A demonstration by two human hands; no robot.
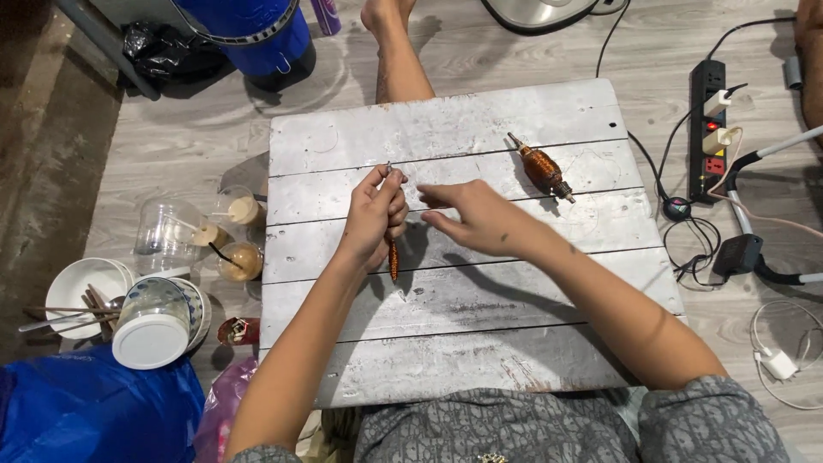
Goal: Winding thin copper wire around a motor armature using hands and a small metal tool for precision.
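**Left hand grips a slim orange tool**

The left hand (375, 214) is closed around a thin orange-handled tool (393, 257), its metal tip poking above the fingers. The right hand (480, 219) hovers just beside it, fingers loosely spread, holding nothing. A copper-wound motor armature (542, 169) lies beyond the right hand on the white wooden board (446, 343).

Grey wood-plank floor (189, 137); white slatted board (463, 343); black power strip (708, 129) at right.
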